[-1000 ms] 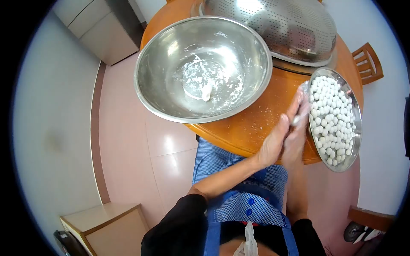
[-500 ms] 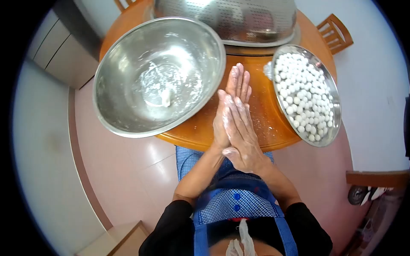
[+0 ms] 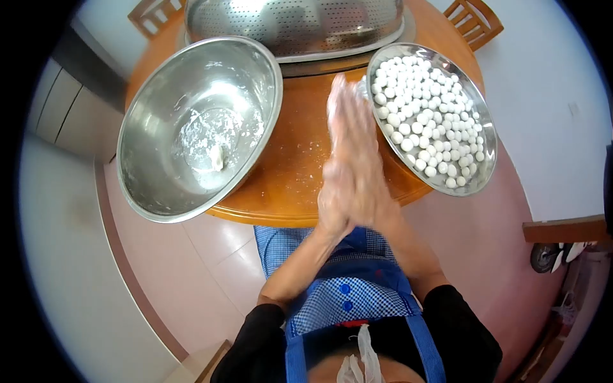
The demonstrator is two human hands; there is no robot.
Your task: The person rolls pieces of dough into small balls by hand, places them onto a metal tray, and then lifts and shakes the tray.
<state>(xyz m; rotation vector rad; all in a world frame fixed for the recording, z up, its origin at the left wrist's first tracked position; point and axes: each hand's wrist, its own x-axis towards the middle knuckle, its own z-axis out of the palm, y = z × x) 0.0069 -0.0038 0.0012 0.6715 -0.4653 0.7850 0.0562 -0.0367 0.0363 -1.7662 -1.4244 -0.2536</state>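
Observation:
Palm against palm, my left hand and my right hand are raised over the table's front part, with fingers stretched out flat and smeared by motion. White powder coats them. Whatever lies between the palms is hidden. Just to their right is an oval metal tray holding several small white balls, mostly in its upper and middle part. To the left stands a large steel bowl, dusted inside with white powder, with a small white lump in it.
A perforated metal colander lies upside down at the back of the round wooden table. White crumbs dot the tabletop near my hands. Wooden chairs stand behind the table. A cabinet is at the far left.
My hands have moved away from the tray's edge and now press together between bowl and tray. A small white ball seen between them earlier is out of sight. The view has turned right.

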